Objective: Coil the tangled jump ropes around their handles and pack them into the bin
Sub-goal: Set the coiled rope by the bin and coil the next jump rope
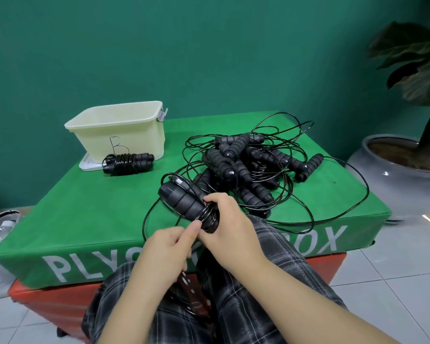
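1. A green plyo box [90, 219] fills the middle of the view, stacked on a red one [60, 301]; a potted plant [412, 78] stands to its right.
2. The cream bin [124, 130], marked "B", sits at the box's far left on its lid.
3. A tangled pile of black jump ropes [248, 165] sprawls right of centre, its loops trailing to the near edge.
4. One coiled rope [127, 163] lies just before the bin.
5. The right hand [230, 232] grips the paired handles [181, 197], fingers curled round the wraps.
6. The left hand [164, 247] pinches the cord [209, 216] beside them.
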